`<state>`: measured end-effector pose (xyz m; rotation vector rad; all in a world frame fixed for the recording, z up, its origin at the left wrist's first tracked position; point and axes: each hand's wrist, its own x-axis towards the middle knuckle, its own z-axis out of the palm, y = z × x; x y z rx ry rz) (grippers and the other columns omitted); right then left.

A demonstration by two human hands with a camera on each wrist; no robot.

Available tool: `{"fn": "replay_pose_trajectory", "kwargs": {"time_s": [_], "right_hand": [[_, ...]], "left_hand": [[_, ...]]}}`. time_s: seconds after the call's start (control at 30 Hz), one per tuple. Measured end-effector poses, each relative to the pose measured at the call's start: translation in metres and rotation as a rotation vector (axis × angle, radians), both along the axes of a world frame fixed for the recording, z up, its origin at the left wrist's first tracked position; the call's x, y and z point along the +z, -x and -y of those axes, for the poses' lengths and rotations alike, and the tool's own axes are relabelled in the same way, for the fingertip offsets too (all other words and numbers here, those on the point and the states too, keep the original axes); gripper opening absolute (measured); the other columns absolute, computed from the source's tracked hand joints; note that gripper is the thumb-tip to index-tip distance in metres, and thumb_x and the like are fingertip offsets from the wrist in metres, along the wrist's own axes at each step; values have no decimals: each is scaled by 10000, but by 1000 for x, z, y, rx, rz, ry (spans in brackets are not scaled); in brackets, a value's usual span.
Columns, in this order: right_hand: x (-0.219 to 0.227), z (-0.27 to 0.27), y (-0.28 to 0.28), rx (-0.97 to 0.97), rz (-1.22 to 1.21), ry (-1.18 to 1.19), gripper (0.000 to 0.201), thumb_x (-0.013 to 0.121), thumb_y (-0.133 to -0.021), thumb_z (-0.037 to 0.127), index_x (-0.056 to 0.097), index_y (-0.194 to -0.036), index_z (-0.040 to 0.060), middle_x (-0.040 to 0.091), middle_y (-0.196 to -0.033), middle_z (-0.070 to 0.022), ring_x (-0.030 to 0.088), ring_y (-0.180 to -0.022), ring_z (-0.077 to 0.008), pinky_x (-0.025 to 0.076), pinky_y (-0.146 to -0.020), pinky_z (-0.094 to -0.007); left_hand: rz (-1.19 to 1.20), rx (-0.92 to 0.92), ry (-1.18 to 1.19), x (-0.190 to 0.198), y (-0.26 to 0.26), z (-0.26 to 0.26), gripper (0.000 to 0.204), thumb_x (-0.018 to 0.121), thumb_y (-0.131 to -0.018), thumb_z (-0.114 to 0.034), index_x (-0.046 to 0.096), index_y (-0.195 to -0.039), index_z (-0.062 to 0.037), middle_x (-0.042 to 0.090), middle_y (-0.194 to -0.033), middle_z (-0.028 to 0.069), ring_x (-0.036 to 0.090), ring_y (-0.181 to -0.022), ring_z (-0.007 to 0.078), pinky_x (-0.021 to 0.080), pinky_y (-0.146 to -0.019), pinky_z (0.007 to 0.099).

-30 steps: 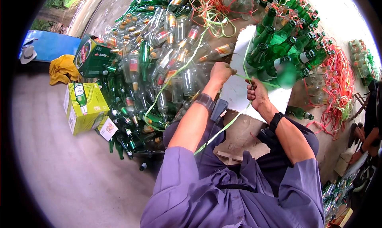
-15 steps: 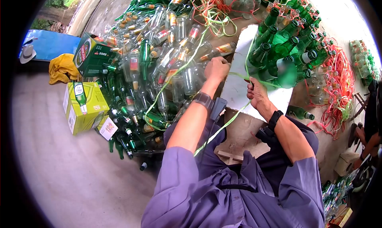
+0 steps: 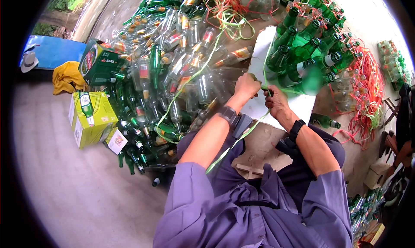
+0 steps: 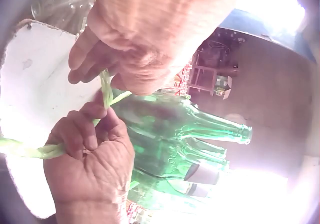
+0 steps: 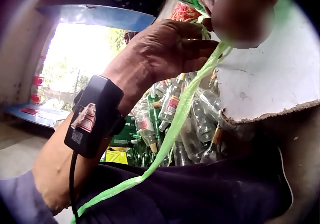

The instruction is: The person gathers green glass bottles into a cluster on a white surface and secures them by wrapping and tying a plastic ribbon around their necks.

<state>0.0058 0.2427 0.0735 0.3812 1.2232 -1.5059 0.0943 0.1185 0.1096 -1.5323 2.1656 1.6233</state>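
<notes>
Over the white board (image 3: pixel 259 57) the two hands nearly meet beside a cluster of upright green bottles (image 3: pixel 298 53). The left hand (image 3: pixel 247 86) pinches light green plastic twine; in the left wrist view this hand (image 4: pixel 150 28) is at the top, above the twine crossing (image 4: pixel 107 96). The right hand (image 3: pixel 277 101) has its fingers curled round the twine, close against the near bottles; the left wrist view shows its palm (image 4: pixel 95 174). A long strand (image 5: pixel 175 129) hangs from the hands across the lap in the right wrist view. The right fingertips are partly hidden there.
Loose clear and green bottles (image 3: pixel 173 66) pile up at the left. A yellow-green carton (image 3: pixel 93 118) and a dark green carton (image 3: pixel 97 64) stand beyond them. Red twine (image 3: pixel 367 88) lies at the right, near a lying green bottle (image 3: pixel 324 120). Part of another person (image 3: pixel 402 148) shows at the right edge.
The left hand first drew away leftward from the right hand, then came back to the right and now lies close beside it. The right hand has barely moved and keeps its hold.
</notes>
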Motion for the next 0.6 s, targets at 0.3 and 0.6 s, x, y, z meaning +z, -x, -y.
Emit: {"fn": "replay_pose_trajectory", "kwargs": {"time_s": [0.3, 0.6], "right_hand": [[0, 0, -3, 43, -35, -20, 108, 610, -860, 216, 598, -838, 111, 578, -679, -10, 380, -459, -63, 252, -409, -224], [-7, -3, 0, 141, -9, -22, 126, 537, -921, 239, 572, -837, 152, 549, -667, 19, 321, -440, -55, 206, -399, -214]], "left_hand": [[-229, 31, 55, -2, 18, -16, 229, 625, -782, -148, 642, -773, 80, 659, -680, 218, 671, -634, 311, 524, -629, 416], [-404, 183, -565, -6, 21, -15, 103, 640, -789, 12, 626, -892, 8, 656, -769, 82, 601, -598, 173, 461, -529, 296]]}}
